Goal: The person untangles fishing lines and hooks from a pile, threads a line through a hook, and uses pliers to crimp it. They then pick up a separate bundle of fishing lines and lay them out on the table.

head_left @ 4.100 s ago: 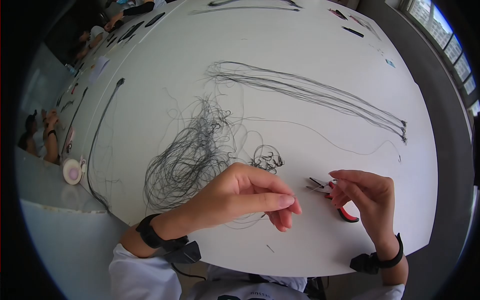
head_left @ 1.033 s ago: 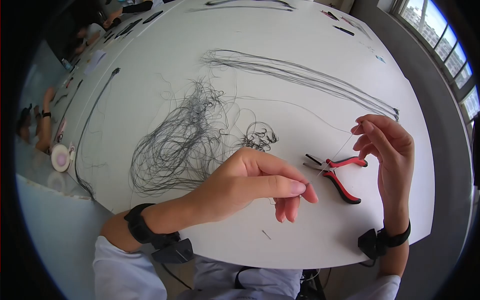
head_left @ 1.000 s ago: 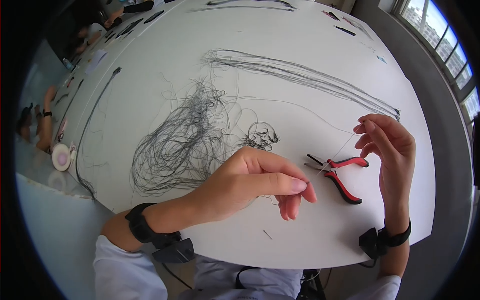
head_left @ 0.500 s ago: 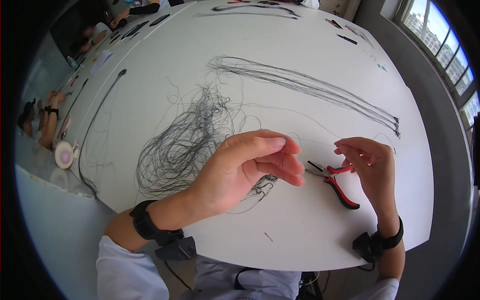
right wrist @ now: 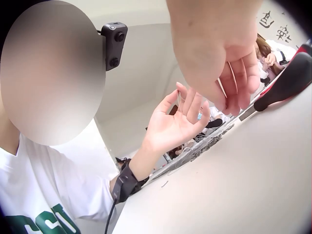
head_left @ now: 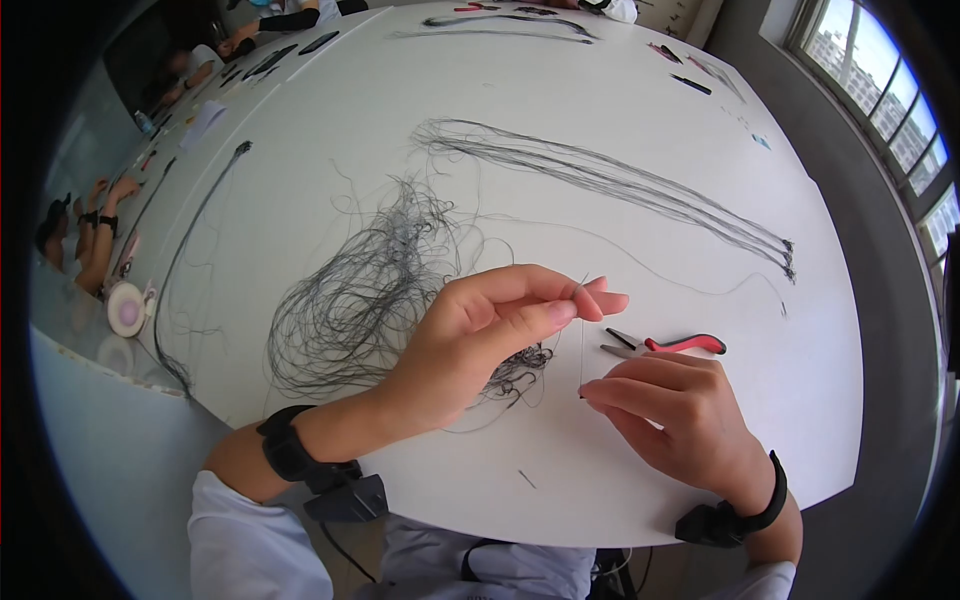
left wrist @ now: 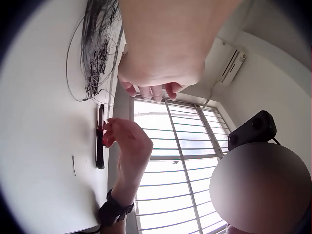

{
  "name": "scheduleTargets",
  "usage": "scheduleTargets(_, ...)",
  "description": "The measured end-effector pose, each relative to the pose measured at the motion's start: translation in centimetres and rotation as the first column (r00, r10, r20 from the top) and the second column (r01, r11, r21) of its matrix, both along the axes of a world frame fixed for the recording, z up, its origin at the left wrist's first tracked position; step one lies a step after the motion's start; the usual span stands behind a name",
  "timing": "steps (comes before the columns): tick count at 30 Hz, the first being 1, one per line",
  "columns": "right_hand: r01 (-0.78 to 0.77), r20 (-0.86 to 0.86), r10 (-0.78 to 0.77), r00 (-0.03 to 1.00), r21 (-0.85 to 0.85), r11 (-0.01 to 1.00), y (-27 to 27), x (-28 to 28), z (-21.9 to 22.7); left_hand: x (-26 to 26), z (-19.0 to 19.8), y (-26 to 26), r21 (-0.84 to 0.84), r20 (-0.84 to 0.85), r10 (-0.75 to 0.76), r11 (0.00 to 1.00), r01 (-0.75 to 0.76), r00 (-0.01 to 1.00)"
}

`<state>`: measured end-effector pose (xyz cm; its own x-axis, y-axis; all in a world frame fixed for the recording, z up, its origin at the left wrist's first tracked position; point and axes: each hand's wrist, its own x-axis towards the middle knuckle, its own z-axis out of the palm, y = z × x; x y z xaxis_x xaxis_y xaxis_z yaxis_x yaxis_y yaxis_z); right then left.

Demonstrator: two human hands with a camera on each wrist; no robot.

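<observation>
My left hand (head_left: 500, 320) pinches a thin fishing line (head_left: 582, 350) between thumb and index finger, above the tangled pile. The line runs straight down to my right hand (head_left: 680, 415), whose thumb and fingertips pinch its lower end, where a tiny dark tip shows. A large tangle of dark fishing line (head_left: 350, 310) lies left of my hands. Dark fish hooks (head_left: 520, 375) cluster at its lower right, partly behind my left hand. Just beyond my right hand lie red-and-black pliers (head_left: 690, 344) with parted jaws, one handle hidden.
A long bundle of hooked lines (head_left: 620, 180) stretches across the table (head_left: 640, 90). One loose line ends in a hook (head_left: 784, 308) at right. A short dark snippet (head_left: 527, 479) lies near the front edge. A white-and-pink spool (head_left: 127, 309) stands left. Other people sit far left.
My right hand has come down and left, in front of the pliers, now covering one handle. The line between my hands has gone from slanting to upright. My left hand rose slightly.
</observation>
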<state>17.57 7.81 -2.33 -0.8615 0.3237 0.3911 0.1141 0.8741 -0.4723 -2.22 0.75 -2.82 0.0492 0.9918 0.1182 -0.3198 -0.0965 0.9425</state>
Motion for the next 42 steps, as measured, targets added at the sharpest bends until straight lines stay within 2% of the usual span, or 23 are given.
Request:
scheduleTargets(1, -0.045, -0.052, 0.047, 0.998, 0.038, 0.998, 0.0, -0.1, -0.1, 0.2, -0.1, 0.0, 0.024, -0.077, -0.011, 1.0, 0.013, 0.997)
scheduleTargets(2, -0.04, -0.049, 0.042, 0.998, 0.036, 0.999, 0.0, -0.1, 0.0, 0.3, -0.2, -0.1, 0.022, -0.074, -0.017, 1.0, 0.018, 0.997)
scheduleTargets(4, 0.01, -0.145, -0.001, 0.989, 0.065, 0.998, -0.2, -0.1, 0.7, 0.5, -0.6, -0.3, -0.003, -0.214, -0.052, 0.999, 0.052, 0.975)
scheduleTargets(5, 0.014, -0.142, -0.005, 0.99, 0.066, 0.998, -0.2, -0.1, 0.9, 0.7, -0.7, -0.3, 0.001, -0.246, -0.04, 0.999, 0.042, 0.968)
scheduleTargets(6, 0.061, -0.175, -0.046, 0.983, 0.081, 0.995, -0.2, -0.1, 1.1, 0.7, -0.5, -0.3, 0.002, -0.242, -0.044, 0.999, 0.046, 0.969)
scheduleTargets(7, 0.107, -0.209, -0.086, 0.974, 0.094, 0.99, -0.1, -0.1, 1.3, 0.6, -0.2, -0.5, -0.081, -0.192, -0.108, 0.992, 0.094, 0.975)
scheduleTargets(8, 0.109, -0.203, -0.089, 0.975, 0.093, 0.99, 0.1, 0.0, 1.3, 0.5, 0.0, -0.5, -0.163, -0.136, -0.168, 0.976, 0.145, 0.976)
scheduleTargets(10, 0.092, -0.203, -0.058, 0.978, 0.162, 0.983, 0.4, 0.3, 1.3, 0.7, 0.2, -0.7, -0.186, -0.155, -0.188, 0.97, 0.159, 0.97)
scheduleTargets(12, 0.066, -0.191, -0.035, 0.981, 0.157, 0.985, 0.6, 0.4, 1.1, 0.7, 0.4, -0.8, -0.213, -0.172, -0.209, 0.962, 0.17, 0.963)
scheduleTargets(14, 0.035, -0.183, -0.007, 0.983, 0.153, 0.988, 0.8, 0.4, 1.0, 0.4, 0.6, -0.8, -0.293, -0.141, -0.316, 0.919, 0.265, 0.938)
scheduleTargets(18, -0.054, -0.166, 0.075, 0.983, 0.131, 0.99, 1.3, 0.5, 0.7, 0.5, 0.2, -0.7, -0.358, -0.07, -0.318, 0.893, 0.273, 0.946)
scheduleTargets(20, -0.07, -0.147, 0.087, 0.985, 0.116, 0.991, 1.6, 0.5, 0.6, 0.4, 0.2, -0.6, -0.451, 0.091, -0.289, 0.841, 0.298, 0.953)
scheduleTargets(24, -0.088, -0.129, 0.096, 0.987, 0.064, 0.994, 1.9, 0.6, 0.2, 0.6, -0.4, -0.5, -0.424, 0.052, -0.307, 0.855, 0.299, 0.95)
scheduleTargets(26, -0.094, -0.126, 0.099, 0.987, 0.05, 0.994, 1.9, 0.6, -0.1, 0.7, -0.8, -0.5, -0.301, -0.011, -0.282, 0.916, 0.266, 0.959)
scheduleTargets(29, -0.094, -0.141, 0.098, 0.985, 0.029, 0.995, 1.6, 0.3, -0.6, 0.2, -0.6, -0.5, -0.406, 0.015, -0.326, 0.862, 0.303, 0.945)
scheduleTargets(30, -0.056, -0.129, 0.058, 0.99, 0.023, 0.998, 1.4, 0.3, -0.7, 0.2, -0.8, -0.6, -0.409, 0.02, -0.325, 0.86, 0.305, 0.945)
scheduleTargets(32, -0.016, -0.113, 0.018, 0.993, 0.015, 1.0, 1.3, 0.2, -0.7, 0.4, -1.1, -0.8, -0.37, -0.089, -0.272, 0.902, 0.222, 0.958)
scheduleTargets(36, 0.029, -0.115, -0.026, 0.993, 0.027, 0.999, 1.1, 0.3, -0.6, 0.1, -1.0, -1.1, -0.418, -0.057, -0.25, 0.885, 0.204, 0.967)
scheduleTargets(38, 0.04, -0.105, -0.037, 0.994, 0.032, 0.999, 1.4, 0.5, -0.7, 0.2, -1.3, -1.2, -0.356, -0.11, -0.208, 0.921, 0.157, 0.972)
scheduleTargets(40, 0.138, -0.076, -0.13, 0.989, 0.11, 0.984, 2.1, 0.5, -0.7, 0.3, -1.4, -1.3, -0.363, -0.105, -0.184, 0.922, 0.135, 0.977)
scheduleTargets(41, 0.23, 0.079, -0.237, 0.968, 0.084, 0.97, 1.8, 0.7, 0.2, 0.3, -1.4, -1.4, -0.371, -0.1, -0.16, 0.922, 0.113, 0.982)
scheduleTargets(42, 0.229, 0.076, -0.235, 0.969, 0.086, 0.97, 1.6, 0.8, 0.4, 0.3, -1.4, -1.5, -0.368, -0.103, -0.158, 0.923, 0.11, 0.982)
